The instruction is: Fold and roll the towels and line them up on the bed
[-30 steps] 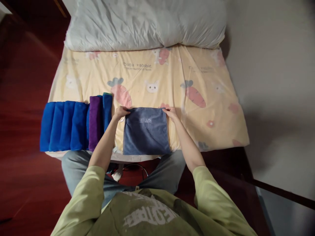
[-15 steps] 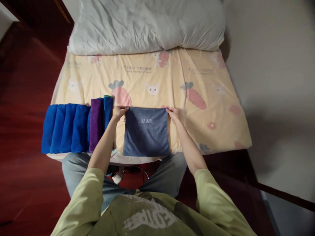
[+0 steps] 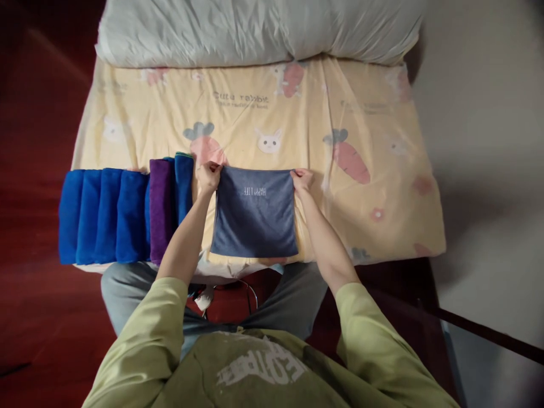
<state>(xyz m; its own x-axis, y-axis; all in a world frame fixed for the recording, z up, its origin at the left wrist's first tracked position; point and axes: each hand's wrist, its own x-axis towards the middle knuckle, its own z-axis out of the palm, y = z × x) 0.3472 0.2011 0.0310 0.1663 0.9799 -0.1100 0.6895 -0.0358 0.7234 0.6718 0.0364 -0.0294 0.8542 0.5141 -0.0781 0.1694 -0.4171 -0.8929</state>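
A grey-blue towel (image 3: 254,218) with small white lettering lies folded flat on the bed's near edge. My left hand (image 3: 208,175) is closed on its far left corner. My right hand (image 3: 302,179) pinches its far right corner. Left of the towel stands a row of rolled towels: several bright blue ones (image 3: 102,215), a purple one (image 3: 160,207) and another blue one (image 3: 184,184) right beside my left hand.
The bed has a yellow sheet (image 3: 297,119) printed with carrots and rabbits. A white pillow (image 3: 255,28) lies across its far end. Dark red floor lies to the left, a pale wall (image 3: 488,141) to the right. A cable and plug (image 3: 206,297) lie between my knees.
Both hands have slid the towel's far edge a little further up the bed, still gripping its corners. The view has shifted slightly.
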